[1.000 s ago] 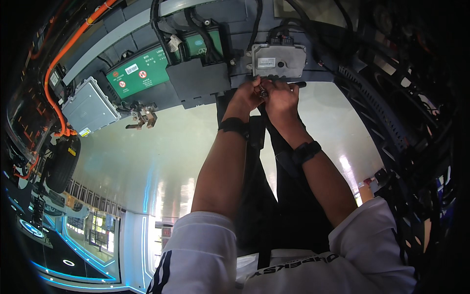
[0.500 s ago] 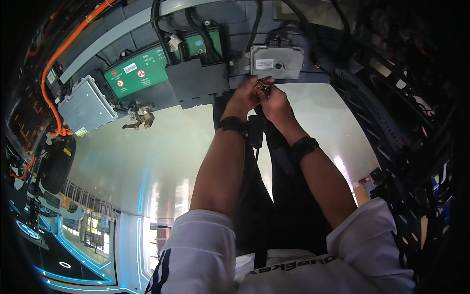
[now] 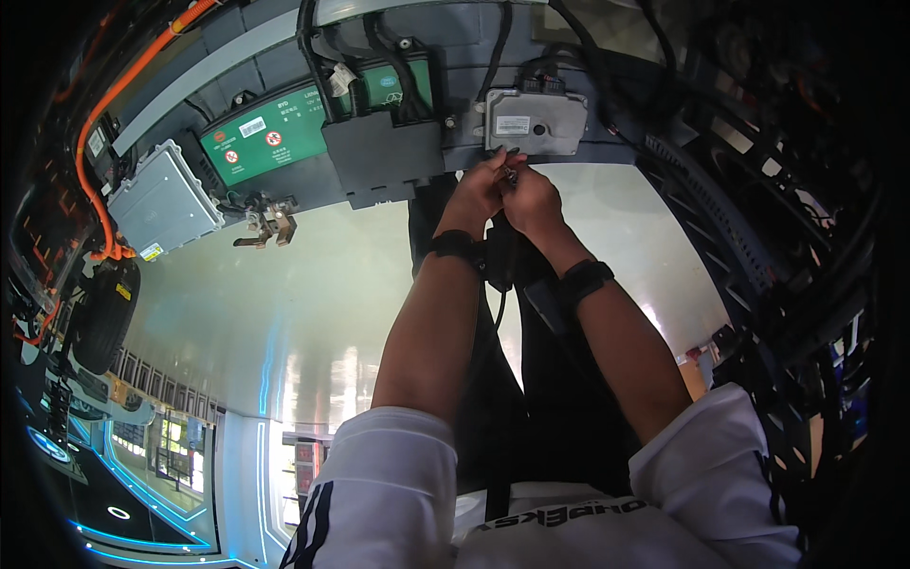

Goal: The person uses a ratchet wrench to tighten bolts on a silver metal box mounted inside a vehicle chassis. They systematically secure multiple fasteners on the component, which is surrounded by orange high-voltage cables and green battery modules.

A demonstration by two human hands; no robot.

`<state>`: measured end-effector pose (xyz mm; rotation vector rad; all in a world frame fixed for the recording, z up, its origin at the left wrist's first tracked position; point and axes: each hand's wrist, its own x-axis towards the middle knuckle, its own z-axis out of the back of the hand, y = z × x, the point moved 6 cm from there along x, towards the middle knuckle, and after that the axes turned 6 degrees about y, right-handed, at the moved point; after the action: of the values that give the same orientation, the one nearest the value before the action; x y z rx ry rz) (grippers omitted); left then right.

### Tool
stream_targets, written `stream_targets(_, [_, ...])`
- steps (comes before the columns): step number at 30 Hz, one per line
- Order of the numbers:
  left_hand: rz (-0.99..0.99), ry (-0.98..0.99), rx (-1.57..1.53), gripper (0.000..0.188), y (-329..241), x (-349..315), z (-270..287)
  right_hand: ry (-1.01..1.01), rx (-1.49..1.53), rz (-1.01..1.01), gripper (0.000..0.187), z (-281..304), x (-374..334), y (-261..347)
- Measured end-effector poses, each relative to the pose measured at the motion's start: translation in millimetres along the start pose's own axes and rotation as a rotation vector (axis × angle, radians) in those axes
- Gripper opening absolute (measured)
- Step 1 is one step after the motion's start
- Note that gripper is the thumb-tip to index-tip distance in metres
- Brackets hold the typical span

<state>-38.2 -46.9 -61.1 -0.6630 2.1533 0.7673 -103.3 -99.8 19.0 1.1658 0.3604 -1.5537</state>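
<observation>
Head view shows my two hands meeting just below a grey metal control box bolted to the dark frame. My left hand has its fingers curled and pressed together around a small dark part; my right hand pinches the same part from the other side, so the two hands touch at the fingertips. What the part is, I cannot tell, since it is tiny and mostly hidden by my fingers. It sits just under the lower edge of the control box, close to touching it.

Black cables plug into the top of that box. Beside it, to my left, a black cover block hangs on the frame, and past that a green battery sits in its bay with black leads running over it. A loose metal clamp dangles below the battery. Farther left a ribbed silver housing is mounted, with an orange cable curving round it. Both my wrists wear dark bands, and my sleeves are white.
</observation>
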Motion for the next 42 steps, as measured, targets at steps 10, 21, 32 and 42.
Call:
stream_targets(10, [-0.032, 0.011, -0.056, 0.039, -3.1, -0.4, 6.7, 0.092, 0.315, -0.045, 0.035, -21.6, 11.2, -21.1])
stream_targets(21, [0.031, 0.010, 0.015, 0.030, -9.1, -8.7, 1.1, 0.137, 0.130, -0.013, 0.038, -47.5, 23.5, -34.2])
stream_targets(32, [0.018, -0.125, 0.053, 0.038, -10.1, -9.9, 4.1, 0.034, -0.389, -0.001, 0.044, -18.2, 4.0, 14.5])
stream_targets(42, [-0.028, -0.110, 0.071, 0.033, -7.7, -1.3, 4.1, -0.048, -0.211, -0.011, 0.023, 6.6, -8.3, 20.6])
